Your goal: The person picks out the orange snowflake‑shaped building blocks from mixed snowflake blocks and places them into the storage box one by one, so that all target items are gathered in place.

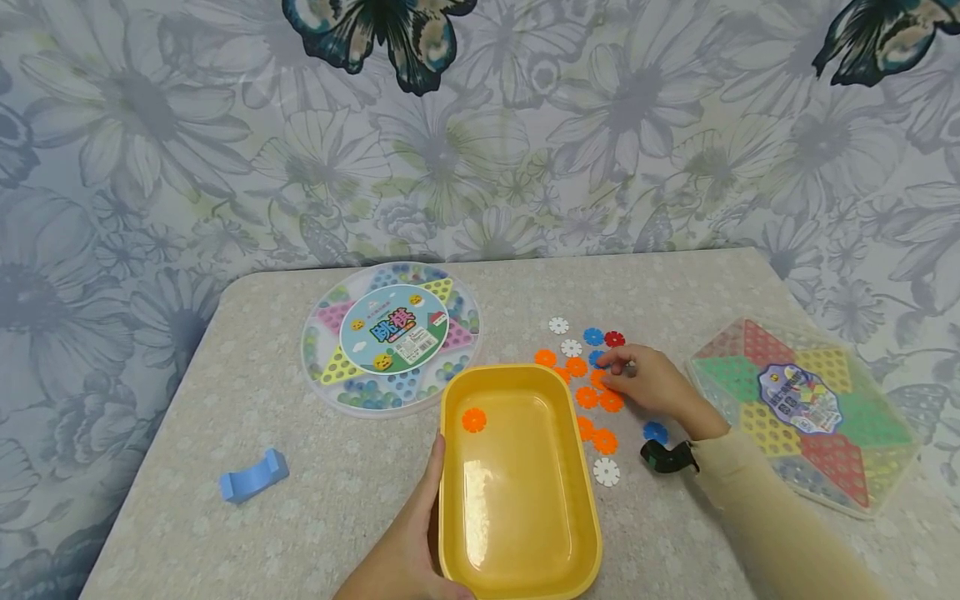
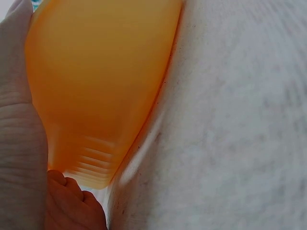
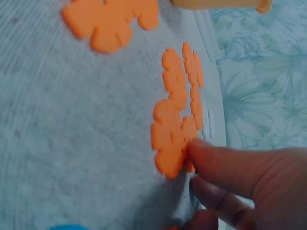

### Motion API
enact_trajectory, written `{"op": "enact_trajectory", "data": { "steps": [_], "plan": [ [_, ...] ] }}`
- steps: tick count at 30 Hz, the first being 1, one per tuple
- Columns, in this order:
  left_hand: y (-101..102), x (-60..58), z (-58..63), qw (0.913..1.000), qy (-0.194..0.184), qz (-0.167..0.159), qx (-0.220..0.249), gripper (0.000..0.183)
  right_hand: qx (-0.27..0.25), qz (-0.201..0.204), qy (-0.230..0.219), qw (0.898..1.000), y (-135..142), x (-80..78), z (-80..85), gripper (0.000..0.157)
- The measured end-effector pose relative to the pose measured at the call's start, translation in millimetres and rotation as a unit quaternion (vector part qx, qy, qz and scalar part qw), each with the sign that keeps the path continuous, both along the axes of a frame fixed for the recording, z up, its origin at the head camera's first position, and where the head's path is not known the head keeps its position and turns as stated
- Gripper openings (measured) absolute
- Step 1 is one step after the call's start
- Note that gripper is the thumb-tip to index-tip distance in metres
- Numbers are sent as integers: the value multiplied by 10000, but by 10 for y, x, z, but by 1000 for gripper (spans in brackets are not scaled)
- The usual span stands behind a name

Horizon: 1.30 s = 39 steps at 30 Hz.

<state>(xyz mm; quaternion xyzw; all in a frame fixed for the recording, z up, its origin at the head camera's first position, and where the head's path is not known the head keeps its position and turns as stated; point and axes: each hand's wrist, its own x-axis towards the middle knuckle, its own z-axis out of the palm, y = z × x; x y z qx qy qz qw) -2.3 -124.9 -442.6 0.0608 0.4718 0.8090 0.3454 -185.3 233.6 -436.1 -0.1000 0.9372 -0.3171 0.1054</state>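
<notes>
Tabletop (image 1: 360, 500), centre-right: your right grip (image 1: 656, 387) pinches an orange disc (image 3: 189, 128); lift it singly, left grip (image 1: 416, 521) clasping the tray (image 1: 525, 483).

Yellow tray (image 1: 525, 492): one is showing, with one orange piece (image 1: 473, 419) lying inside
Orange pieces (image 1: 604, 441) on the table (image 1: 360, 475): eight are lying there, some partly covered
White pieces (image 1: 607, 472): three are lying on the table
Blue pieces (image 1: 656, 432): three are lying on the table
Red piece (image 1: 615, 339): one is lying on the table
Round star game (image 1: 393, 327): one is lying flat
Hexagonal star game (image 1: 801, 400): one is lying flat
Curved blue block (image 1: 253, 477): one is resting on the table
Hands: two are showing, one left hand (image 1: 408, 525) and one right hand (image 1: 651, 381)
Black wrist item (image 1: 667, 457): one is showing
Large dark butterflies (image 1: 420, 50): two are showing on the wall (image 1: 510, 183)
</notes>
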Motion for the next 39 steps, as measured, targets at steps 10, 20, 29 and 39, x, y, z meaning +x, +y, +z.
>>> {"op": "enact_trajectory", "data": {
  "steps": [10, 20, 29, 39],
  "plan": [
    [1, 0, 33, 9999, 6, -12, 126, 124, -34, 159, -5, 9999, 21, 3, -10, 23],
    [-28, -22, -83, 9997, 198, -75, 152, 127, -144, 455, -86, 9988, 43, -8, -4, 22],
    [-13, -20, -71, 9996, 222, -77, 153, 128, -183, 617, 71, 9979, 85, 13, -7, 22],
    [-9, -11, -71, 9999, 126, -20, -4, 125, 47, 690, -20, 9976, 112, 32, 3, 24]
  ]
}}
